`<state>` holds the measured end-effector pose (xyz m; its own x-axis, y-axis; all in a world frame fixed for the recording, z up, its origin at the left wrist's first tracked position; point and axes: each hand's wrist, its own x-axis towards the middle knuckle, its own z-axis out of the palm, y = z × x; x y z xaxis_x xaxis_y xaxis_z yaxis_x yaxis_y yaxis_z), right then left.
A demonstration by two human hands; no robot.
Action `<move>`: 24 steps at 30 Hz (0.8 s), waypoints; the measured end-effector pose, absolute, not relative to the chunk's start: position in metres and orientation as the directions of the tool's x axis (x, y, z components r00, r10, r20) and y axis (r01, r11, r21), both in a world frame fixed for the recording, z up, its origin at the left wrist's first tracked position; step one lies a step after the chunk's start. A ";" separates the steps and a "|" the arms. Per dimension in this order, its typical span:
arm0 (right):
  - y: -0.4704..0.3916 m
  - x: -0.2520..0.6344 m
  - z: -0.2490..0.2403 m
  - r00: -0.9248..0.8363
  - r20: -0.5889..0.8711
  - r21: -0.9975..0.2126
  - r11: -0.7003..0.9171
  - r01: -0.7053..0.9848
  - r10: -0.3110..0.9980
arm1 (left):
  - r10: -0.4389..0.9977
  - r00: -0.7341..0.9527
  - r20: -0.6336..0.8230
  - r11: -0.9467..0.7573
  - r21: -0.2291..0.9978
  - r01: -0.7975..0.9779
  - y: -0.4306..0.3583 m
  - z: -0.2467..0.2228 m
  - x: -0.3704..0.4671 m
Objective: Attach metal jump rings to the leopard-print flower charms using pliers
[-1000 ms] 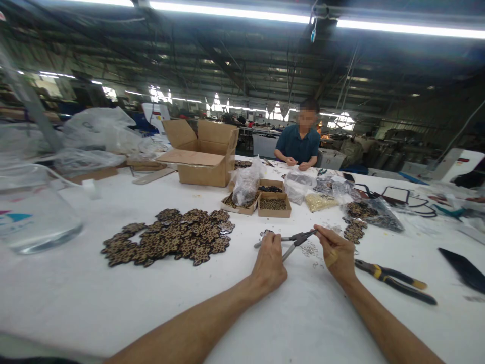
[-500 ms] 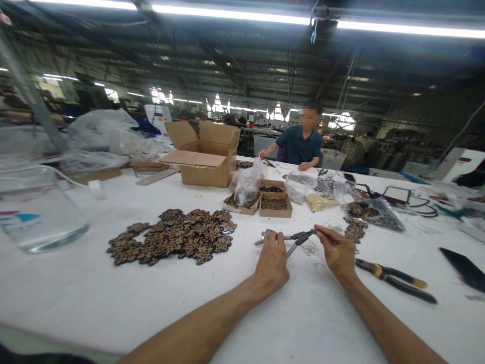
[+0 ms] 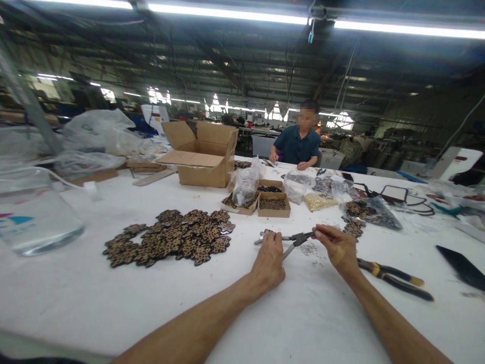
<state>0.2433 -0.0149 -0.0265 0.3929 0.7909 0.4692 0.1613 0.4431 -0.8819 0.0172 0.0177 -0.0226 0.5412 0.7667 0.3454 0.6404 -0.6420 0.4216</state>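
Note:
My left hand is closed round the grey handles of a pair of pliers, whose jaws point right. At the jaw tips, the fingers of my right hand are pinched together; whatever they hold is too small to make out. Small metal rings lie scattered on the white table just beyond the pliers. A second pair of pliers, with black and yellow handles, rests beside my right wrist. Left of my hands spreads a pile of leopard-print, flower-shaped pieces.
An open cardboard box stands beyond the pile, near small trays of metal parts and plastic bags. More patterned pieces lie on the right, with a dark flat object. Across the table sits a co-worker.
The view has shifted slightly. My hands keep nearly the same pose at the pliers. Across the table, the co-worker's hand has drawn back from the plastic bag towards the body.

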 end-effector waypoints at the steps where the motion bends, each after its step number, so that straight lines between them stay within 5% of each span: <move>1: -0.016 0.245 -0.024 0.377 0.480 -0.877 0.442 0.189 0.792 | 0.764 0.543 0.349 -0.646 0.423 0.636 0.019 -0.023 0.017; 14: -0.026 0.256 -0.005 0.324 0.543 -0.839 0.491 0.234 0.774 | 0.780 0.538 0.320 -0.626 0.428 0.652 0.015 -0.007 0.015; 24: -0.034 0.273 -0.002 0.244 0.431 -0.902 0.415 0.117 0.869 | 0.738 0.566 0.367 -0.674 0.402 0.620 0.012 -0.005 0.011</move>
<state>0.2734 -0.0342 -0.0020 0.2443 0.8688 0.4307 0.1171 0.4145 -0.9025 0.0111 0.0120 -0.0045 0.5659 0.7384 0.3668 0.6196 -0.6743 0.4018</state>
